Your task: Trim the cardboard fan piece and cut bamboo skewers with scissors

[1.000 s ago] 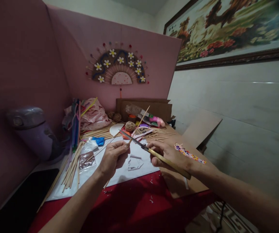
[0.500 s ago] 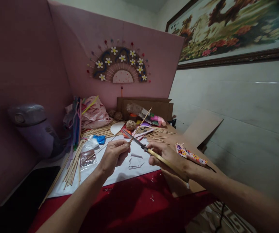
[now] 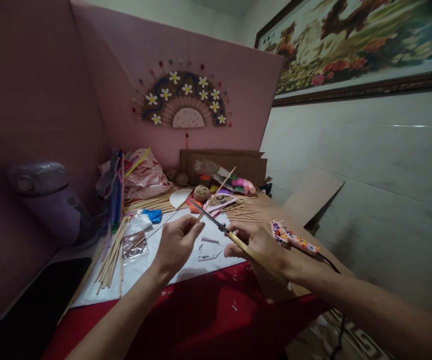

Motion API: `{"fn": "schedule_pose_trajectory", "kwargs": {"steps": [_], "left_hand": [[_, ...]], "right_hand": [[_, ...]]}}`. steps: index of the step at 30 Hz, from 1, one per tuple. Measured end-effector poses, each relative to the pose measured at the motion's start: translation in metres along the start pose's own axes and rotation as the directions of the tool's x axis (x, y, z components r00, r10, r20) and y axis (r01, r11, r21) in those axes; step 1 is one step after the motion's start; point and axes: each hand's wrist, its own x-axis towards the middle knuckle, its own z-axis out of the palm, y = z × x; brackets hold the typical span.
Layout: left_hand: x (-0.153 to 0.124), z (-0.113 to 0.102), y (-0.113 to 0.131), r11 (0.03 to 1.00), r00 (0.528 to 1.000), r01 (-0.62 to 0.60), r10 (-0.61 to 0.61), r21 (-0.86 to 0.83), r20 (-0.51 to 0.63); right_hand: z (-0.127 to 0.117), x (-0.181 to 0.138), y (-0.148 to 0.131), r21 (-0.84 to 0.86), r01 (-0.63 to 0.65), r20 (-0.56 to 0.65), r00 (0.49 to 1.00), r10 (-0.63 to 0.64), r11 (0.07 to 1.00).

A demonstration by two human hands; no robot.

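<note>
My left hand [image 3: 180, 242] is closed on a thin wooden stick [image 3: 220, 190], pinched near its lower end between thumb and fingers; the stick slants up to the right. Gripped in my right hand [image 3: 259, 247] is a pair of scissors [image 3: 246, 248] with yellowish handles. Their dark blades point up and left and cross the stick just above my left fingertips. Whether the blades touch the stick, I cannot tell. Below them, on the white sheet [image 3: 185, 269], lie white paper scraps [image 3: 208, 248].
Bundled wooden sticks [image 3: 110, 262] and a bag of brown material [image 3: 134, 245] lie left. Behind are a twine ball [image 3: 201, 193] and cardboard [image 3: 223, 167]. A flower-patterned glue gun [image 3: 294, 239] with a cord rests right. A decorated fan [image 3: 185, 97] hangs on the pink panel.
My left thumb and fingers have shifted slightly along the stick, and the scissor blades look closer together. The whole view has moved a little.
</note>
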Motion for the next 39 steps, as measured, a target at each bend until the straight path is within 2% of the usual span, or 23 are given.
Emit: {"fn": "schedule_pose_trajectory", "kwargs": {"steps": [2,5,7,9,12,15,17,19,23,25,27,29,30,31,32,34,35,37,39], "left_hand": [[-0.001,0.003,-0.001,0.977,0.989,-0.124,0.136,0.172,-0.059],[-0.002,0.005,-0.001,0.924,0.956,-0.234,0.275,0.302,-0.103],[-0.002,0.005,-0.001,0.908,0.943,-0.250,0.307,0.336,-0.130],[-0.002,0.003,0.000,0.917,0.949,-0.221,0.281,0.332,-0.145],[-0.002,0.000,0.001,0.977,0.983,-0.104,0.130,0.184,-0.131],[0.001,-0.003,0.002,0.981,0.991,0.132,-0.135,-0.140,-0.008],[0.004,-0.006,0.005,0.891,0.947,0.320,-0.300,-0.322,0.113],[0.007,-0.010,0.007,0.780,0.888,0.460,-0.400,-0.424,0.227],[0.011,-0.018,0.009,0.632,0.797,0.598,-0.406,-0.493,0.447],[0.011,-0.018,0.008,0.615,0.782,0.614,-0.392,-0.494,0.485],[0.009,-0.014,0.006,0.676,0.819,0.567,-0.399,-0.471,0.412],[0.006,-0.008,0.004,0.837,0.917,0.399,-0.349,-0.376,0.196],[0.005,-0.005,0.003,0.923,0.963,0.268,-0.262,-0.275,0.058],[0.003,-0.002,0.002,0.982,0.988,0.127,-0.137,-0.143,-0.066],[0.001,0.000,0.001,1.000,0.989,-0.002,0.002,0.002,-0.151],[-0.001,0.001,0.000,0.961,0.957,-0.163,0.209,0.224,-0.202],[-0.002,0.001,0.000,0.941,0.949,-0.192,0.251,0.279,-0.192],[-0.002,-0.001,0.000,0.941,0.957,-0.180,0.235,0.286,-0.168],[-0.001,-0.003,0.002,0.981,0.982,-0.089,0.115,0.170,-0.152]], "right_hand": [[0.002,-0.001,0.001,0.016,-0.013,-0.005,1.000,0.013,1.000],[0.006,-0.001,0.005,0.044,-0.012,-0.013,1.000,0.012,0.999],[0.007,-0.002,0.006,0.051,-0.010,-0.015,1.000,0.010,0.999],[0.008,-0.003,0.005,0.050,-0.015,-0.011,1.000,0.015,0.999],[0.009,-0.007,0.002,0.067,-0.040,0.002,0.999,0.040,0.997],[0.010,-0.009,-0.001,0.092,-0.051,0.004,0.999,0.051,0.994],[0.011,-0.009,-0.002,0.088,-0.045,-0.003,0.999,0.045,0.995],[0.012,-0.009,-0.002,0.081,-0.031,-0.012,0.999,0.032,0.996],[0.012,-0.008,-0.003,0.082,0.003,-0.026,1.000,-0.001,0.997],[0.012,-0.009,-0.002,0.078,0.004,-0.026,1.000,-0.002,0.997],[0.012,-0.009,0.000,0.071,-0.011,-0.033,0.999,0.013,0.997],[0.013,-0.009,0.001,0.070,-0.031,-0.048,0.998,0.034,0.997],[0.014,-0.010,0.002,0.076,-0.040,-0.055,0.998,0.044,0.996],[0.015,-0.010,0.002,0.087,-0.046,-0.062,0.997,0.051,0.995],[0.016,-0.010,0.002,0.101,-0.050,-0.069,0.996,0.057,0.994],[0.017,-0.010,0.000,0.109,-0.055,-0.078,0.995,0.064,0.992],[0.018,-0.010,-0.001,0.102,-0.058,-0.080,0.995,0.067,0.993],[0.018,-0.011,-0.003,0.075,-0.070,-0.078,0.994,0.076,0.995],[0.018,-0.011,-0.004,0.060,-0.076,-0.069,0.994,0.080,0.995]]}}
